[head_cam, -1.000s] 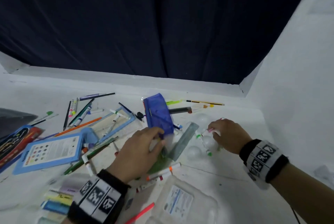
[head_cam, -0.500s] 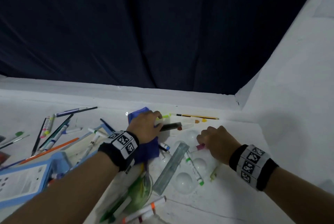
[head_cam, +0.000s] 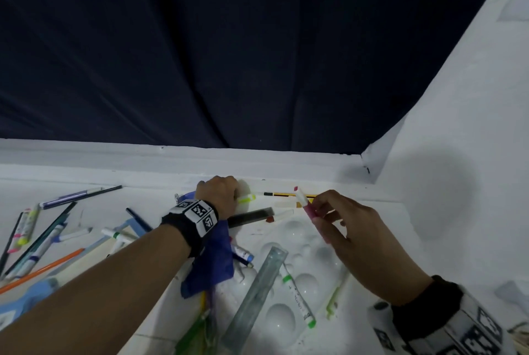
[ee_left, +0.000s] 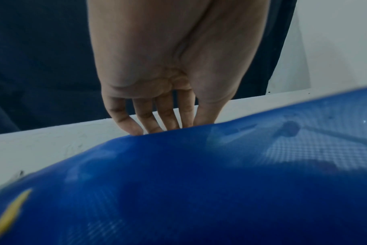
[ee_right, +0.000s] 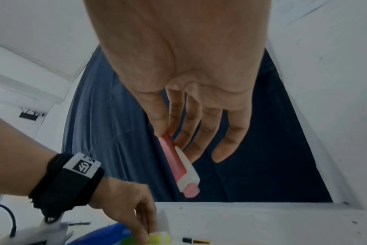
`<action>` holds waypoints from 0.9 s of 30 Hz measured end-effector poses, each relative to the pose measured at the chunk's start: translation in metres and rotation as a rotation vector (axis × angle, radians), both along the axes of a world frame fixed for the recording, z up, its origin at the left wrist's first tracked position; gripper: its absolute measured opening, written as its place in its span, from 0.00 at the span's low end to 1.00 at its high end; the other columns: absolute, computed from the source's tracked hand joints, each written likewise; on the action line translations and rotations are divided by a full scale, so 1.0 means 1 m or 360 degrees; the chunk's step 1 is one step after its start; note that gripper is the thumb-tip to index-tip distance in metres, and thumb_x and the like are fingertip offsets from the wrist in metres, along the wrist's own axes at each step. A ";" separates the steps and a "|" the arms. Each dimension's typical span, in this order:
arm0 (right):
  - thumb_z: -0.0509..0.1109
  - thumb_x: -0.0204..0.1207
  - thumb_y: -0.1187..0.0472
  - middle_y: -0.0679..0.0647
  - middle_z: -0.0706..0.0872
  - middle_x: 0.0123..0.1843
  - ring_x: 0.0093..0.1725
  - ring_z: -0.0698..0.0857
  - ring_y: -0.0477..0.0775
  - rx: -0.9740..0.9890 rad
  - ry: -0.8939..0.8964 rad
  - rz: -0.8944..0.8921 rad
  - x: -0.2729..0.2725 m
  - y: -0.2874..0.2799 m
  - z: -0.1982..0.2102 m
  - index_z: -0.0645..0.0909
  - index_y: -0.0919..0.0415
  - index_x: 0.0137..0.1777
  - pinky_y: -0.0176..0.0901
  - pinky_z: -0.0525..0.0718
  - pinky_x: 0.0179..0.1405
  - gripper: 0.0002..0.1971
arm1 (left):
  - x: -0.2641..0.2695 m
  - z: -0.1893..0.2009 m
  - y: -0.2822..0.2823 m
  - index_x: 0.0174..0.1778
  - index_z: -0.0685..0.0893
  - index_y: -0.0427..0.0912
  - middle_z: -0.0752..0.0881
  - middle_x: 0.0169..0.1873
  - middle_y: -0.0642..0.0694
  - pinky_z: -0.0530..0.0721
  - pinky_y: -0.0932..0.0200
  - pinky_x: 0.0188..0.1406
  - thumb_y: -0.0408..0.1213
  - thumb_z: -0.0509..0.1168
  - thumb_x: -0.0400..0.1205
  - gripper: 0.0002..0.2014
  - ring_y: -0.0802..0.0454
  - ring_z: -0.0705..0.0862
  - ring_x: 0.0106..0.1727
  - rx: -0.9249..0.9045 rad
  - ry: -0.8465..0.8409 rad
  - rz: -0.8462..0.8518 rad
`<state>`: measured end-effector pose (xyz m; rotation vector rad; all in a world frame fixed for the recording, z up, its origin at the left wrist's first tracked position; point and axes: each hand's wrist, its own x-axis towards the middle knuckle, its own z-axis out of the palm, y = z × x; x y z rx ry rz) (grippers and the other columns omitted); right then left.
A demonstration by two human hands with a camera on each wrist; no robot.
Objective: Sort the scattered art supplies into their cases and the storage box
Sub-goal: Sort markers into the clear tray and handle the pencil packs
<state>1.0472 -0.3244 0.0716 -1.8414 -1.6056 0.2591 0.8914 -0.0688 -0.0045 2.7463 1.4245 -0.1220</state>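
My left hand [head_cam: 220, 194] reaches across the blue pouch [head_cam: 213, 254] to the table's far edge. Its fingertips pinch the end of a yellow-green highlighter [head_cam: 246, 198] that lies there. The left wrist view is mostly filled by the blue pouch [ee_left: 199, 182], which hides the fingertips [ee_left: 136, 131]. My right hand [head_cam: 316, 211] holds a pink marker with a white cap [head_cam: 304, 202] lifted above the white palette [head_cam: 306, 283]. In the right wrist view the thumb and fingers pinch the pink marker [ee_right: 178, 164], and below it the left hand [ee_right: 136, 215] touches the highlighter [ee_right: 159, 237].
A clear ruler [head_cam: 257, 294] and a green-capped marker [head_cam: 297, 297] lie on the palette. A dark stick [head_cam: 250, 216] and a yellow-black pencil [head_cam: 286, 194] lie near the far edge. Several pens and pencils [head_cam: 43, 240] lie scattered at the left. A white wall [head_cam: 458, 154] rises on the right.
My right hand has lifted the pink marker off the palette. My left hand has moved from the pouch's near side, over it, to the yellow-green highlighter at the far edge.
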 end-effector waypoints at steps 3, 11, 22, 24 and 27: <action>0.63 0.85 0.55 0.37 0.85 0.44 0.45 0.84 0.39 -0.0032 0.0075 0.0026 -0.009 -0.004 0.004 0.75 0.44 0.54 0.39 0.84 0.47 0.03 | -0.003 0.003 -0.003 0.63 0.82 0.50 0.84 0.64 0.48 0.73 0.48 0.67 0.38 0.60 0.84 0.13 0.44 0.80 0.66 0.0003 -0.0053 -0.0061; 0.63 0.85 0.57 0.35 0.84 0.38 0.44 0.85 0.42 -0.0013 0.0203 0.0108 -0.042 -0.021 0.013 0.74 0.48 0.53 0.48 0.85 0.48 0.01 | -0.032 0.068 -0.037 0.59 0.87 0.38 0.81 0.49 0.43 0.82 0.56 0.54 0.34 0.68 0.85 0.09 0.47 0.84 0.47 -0.0015 -0.1300 -0.0119; 0.56 0.87 0.55 0.47 0.88 0.40 0.41 0.86 0.46 -0.0033 0.0390 0.0280 -0.138 -0.052 0.014 0.70 0.43 0.56 0.43 0.84 0.44 0.05 | -0.173 0.137 -0.179 0.60 0.74 0.38 0.83 0.40 0.43 0.81 0.60 0.38 0.33 0.63 0.88 0.07 0.50 0.79 0.35 -0.0514 -0.2494 0.0136; 0.55 0.88 0.55 0.49 0.87 0.38 0.37 0.85 0.47 -0.0040 0.0512 0.0322 -0.160 -0.055 0.016 0.71 0.44 0.57 0.41 0.83 0.40 0.05 | -0.205 0.130 -0.200 0.61 0.76 0.40 0.80 0.37 0.41 0.76 0.56 0.34 0.35 0.62 0.88 0.07 0.48 0.73 0.33 -0.0607 -0.2536 0.0198; 0.56 0.87 0.55 0.57 0.84 0.36 0.32 0.80 0.51 -0.0018 0.0623 0.0359 -0.190 -0.059 0.018 0.73 0.46 0.59 0.50 0.80 0.37 0.06 | -0.251 0.119 -0.226 0.53 0.85 0.47 0.71 0.37 0.39 0.64 0.51 0.34 0.42 0.62 0.86 0.07 0.43 0.64 0.36 -0.0770 -0.2539 0.0300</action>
